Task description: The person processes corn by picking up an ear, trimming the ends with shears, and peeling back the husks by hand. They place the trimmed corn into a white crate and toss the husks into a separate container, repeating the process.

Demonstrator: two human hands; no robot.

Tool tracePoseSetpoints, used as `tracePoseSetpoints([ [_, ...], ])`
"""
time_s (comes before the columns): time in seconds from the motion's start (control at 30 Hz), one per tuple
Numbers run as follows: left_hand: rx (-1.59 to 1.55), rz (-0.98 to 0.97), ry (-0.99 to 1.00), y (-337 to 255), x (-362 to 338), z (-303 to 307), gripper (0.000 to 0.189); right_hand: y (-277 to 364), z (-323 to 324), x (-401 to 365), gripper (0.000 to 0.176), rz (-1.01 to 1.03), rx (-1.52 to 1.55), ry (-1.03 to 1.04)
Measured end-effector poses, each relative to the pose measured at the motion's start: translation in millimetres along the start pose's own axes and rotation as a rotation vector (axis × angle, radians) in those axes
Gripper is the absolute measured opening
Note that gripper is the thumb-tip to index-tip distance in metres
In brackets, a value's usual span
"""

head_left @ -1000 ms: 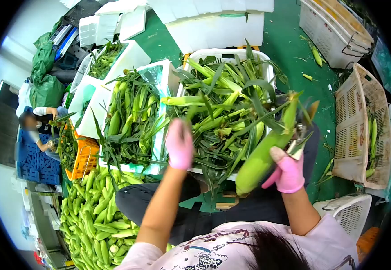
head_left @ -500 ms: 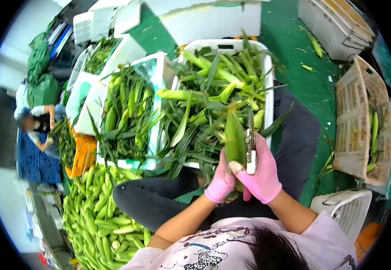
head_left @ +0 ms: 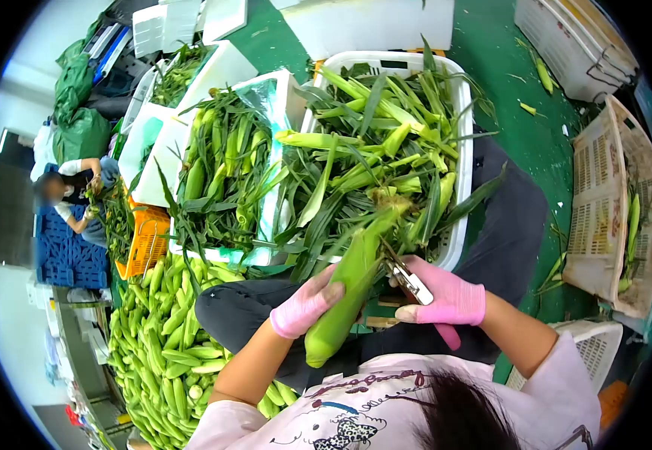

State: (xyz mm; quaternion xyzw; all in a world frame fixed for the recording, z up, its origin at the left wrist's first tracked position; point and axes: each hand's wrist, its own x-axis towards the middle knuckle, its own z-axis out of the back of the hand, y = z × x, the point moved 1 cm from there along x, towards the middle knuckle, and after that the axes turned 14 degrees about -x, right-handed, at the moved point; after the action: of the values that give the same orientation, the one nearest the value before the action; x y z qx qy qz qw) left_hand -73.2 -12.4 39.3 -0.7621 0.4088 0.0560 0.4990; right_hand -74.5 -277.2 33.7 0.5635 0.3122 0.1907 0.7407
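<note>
A green corn ear [head_left: 348, 292] in its husk lies slantwise in my left hand [head_left: 309, 301], its silk end pointing up and right and its cut base down near my lap. The pink-gloved fingers wrap its left side. My right hand [head_left: 442, 295], also in a pink glove, grips pruning shears [head_left: 410, 280] with a white metal part; their dark blades are beside the ear's upper right side. Just beyond both hands stands a white basket [head_left: 463, 161] full of leaves and stalks.
Left of the basket is a foam box [head_left: 285, 97] of corn and leaves. A large pile of corn ears [head_left: 168, 352] lies at lower left, near an orange crate [head_left: 148, 236]. A co-worker [head_left: 78, 191] sits at far left. A beige crate [head_left: 596, 202] stands at right.
The corn ear has gone from upright to tilted, its base now lower left. My hands have moved apart, the left one leftward, and the shears have turned to point up and left.
</note>
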Motion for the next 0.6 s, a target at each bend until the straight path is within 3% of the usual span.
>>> tracePoseSetpoints([
  [0.1,-0.113,0.217,0.105,-5.3,-7.2,5.6,0.095,-7.2,4.9,7.6,0.089,0.122,-0.1,-0.027],
  [0.13,-0.173,0.284,0.123,-6.2,-10.1,8.5,0.096,-11.6,10.2,10.2,0.087,0.065,-0.283,0.071],
  [0.17,-0.195,0.306,0.114,-4.6,-10.9,12.8,0.096,-9.0,7.8,13.5,0.068,0.238,-0.33,-0.113],
  [0.23,-0.201,0.32,0.148,-7.2,-7.6,23.6,0.096,-9.0,11.1,18.1,0.058,0.18,-0.376,-0.027],
  [0.27,-0.232,0.298,0.132,-8.6,-5.4,25.8,0.096,8.5,17.0,15.3,0.051,-0.028,-0.287,0.044],
  [0.3,-0.239,0.273,0.172,-9.0,-1.8,28.9,0.096,5.7,16.5,15.3,0.042,-0.064,-0.232,0.042],
  [0.37,-0.239,0.205,0.237,-11.3,3.1,43.2,0.096,11.5,16.9,7.5,0.035,-0.15,0.229,0.008],
  [0.4,-0.302,0.212,0.287,-11.5,3.6,50.9,0.094,14.1,19.8,5.7,0.034,-0.12,0.304,0.012],
  [0.5,-0.408,0.176,0.363,-8.5,9.8,57.0,0.093,-2.1,15.8,4.1,0.052,-0.093,0.456,0.284],
  [0.57,-0.384,0.292,0.416,-0.3,18.4,64.7,0.092,-2.3,3.9,13.8,0.064,0.096,0.404,0.32],
  [0.6,-0.377,0.348,0.443,4.6,20.9,67.5,0.091,0.4,6.7,10.2,0.062,-0.021,0.374,0.352],
])
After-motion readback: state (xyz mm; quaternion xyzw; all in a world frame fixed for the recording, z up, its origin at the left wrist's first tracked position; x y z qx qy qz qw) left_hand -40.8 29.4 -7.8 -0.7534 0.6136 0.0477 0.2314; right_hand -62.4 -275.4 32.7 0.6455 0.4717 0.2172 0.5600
